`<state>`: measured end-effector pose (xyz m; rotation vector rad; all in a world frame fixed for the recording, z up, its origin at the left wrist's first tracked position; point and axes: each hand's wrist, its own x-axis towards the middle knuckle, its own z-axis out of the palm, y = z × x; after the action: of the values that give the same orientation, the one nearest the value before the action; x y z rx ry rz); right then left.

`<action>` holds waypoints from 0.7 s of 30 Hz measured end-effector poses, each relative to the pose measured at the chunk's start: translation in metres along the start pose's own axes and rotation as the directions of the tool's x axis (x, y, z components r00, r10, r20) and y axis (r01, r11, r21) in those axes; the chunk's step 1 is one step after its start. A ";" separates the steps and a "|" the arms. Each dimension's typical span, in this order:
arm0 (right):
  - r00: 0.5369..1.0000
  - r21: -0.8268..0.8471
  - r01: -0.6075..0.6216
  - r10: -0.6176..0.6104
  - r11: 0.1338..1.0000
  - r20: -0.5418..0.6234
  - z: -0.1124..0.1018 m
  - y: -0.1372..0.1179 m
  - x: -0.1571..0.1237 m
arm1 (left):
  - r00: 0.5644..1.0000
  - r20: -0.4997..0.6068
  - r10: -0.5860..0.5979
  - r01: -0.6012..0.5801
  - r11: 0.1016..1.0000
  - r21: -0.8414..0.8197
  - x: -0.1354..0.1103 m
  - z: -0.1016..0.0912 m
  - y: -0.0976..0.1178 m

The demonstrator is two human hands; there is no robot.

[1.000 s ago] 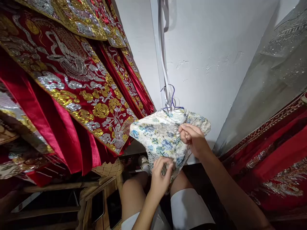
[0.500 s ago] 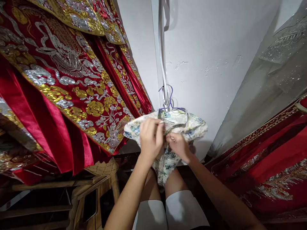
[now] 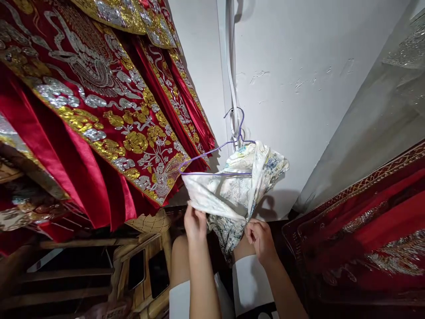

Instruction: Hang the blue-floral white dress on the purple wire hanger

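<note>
A white shirt with a blue and green floral print (image 3: pixel 232 190) hangs on a purple wire hanger (image 3: pixel 210 153), which is hooked over a white strap. The hanger's left arm is bare, and its right arm is still under the shirt's shoulder. The left side of the shirt sags open, showing the pale inside. My left hand (image 3: pixel 195 223) is closed on the lower left edge of the shirt, below the hanger's left end. With closed fingers my right hand (image 3: pixel 260 239) pinches the shirt front at lower centre, where the cloth gathers.
On the left hangs red clothing with gold and silver embroidery (image 3: pixel 136 141). Red beaded cloth (image 3: pixel 358 230) is at the right, beside a sheer glittery covering (image 3: pixel 352 133). A bamboo chair (image 3: pixel 142 266) at lower left has two phones on it. The white wall (image 3: pixel 299 88) stands ahead.
The shirt's left shoulder has come off the hanger, baring its left arm. Both hands have moved down, the left from the shirt's upper front to its left edge. The view has shifted slightly.
</note>
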<state>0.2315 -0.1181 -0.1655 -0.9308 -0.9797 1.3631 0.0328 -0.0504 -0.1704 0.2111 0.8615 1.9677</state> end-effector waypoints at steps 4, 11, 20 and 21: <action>0.996 -0.092 -0.063 0.068 0.994 0.052 -0.009 0.004 -0.010 | 0.996 -0.027 -0.081 0.082 0.996 0.038 -0.032 -0.032 -0.037; 0.832 -0.448 -0.166 0.369 0.879 0.415 -0.021 0.001 -0.018 | 0.924 0.378 -0.054 0.042 0.998 0.039 -0.069 -0.010 -0.016; 0.959 0.089 -0.246 0.229 0.965 0.168 -0.017 -0.001 0.009 | 0.501 0.835 -0.229 -0.445 0.759 0.476 -0.137 0.028 0.014; 0.945 0.126 -0.291 0.263 0.948 0.196 -0.011 -0.007 0.012 | 0.449 0.858 -0.249 -0.538 0.691 0.482 -0.142 0.032 0.018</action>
<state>0.2441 -0.1062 -0.1628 -0.8645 -0.8829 1.7599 0.1120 -0.1570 -0.1082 1.7300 0.8036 1.1909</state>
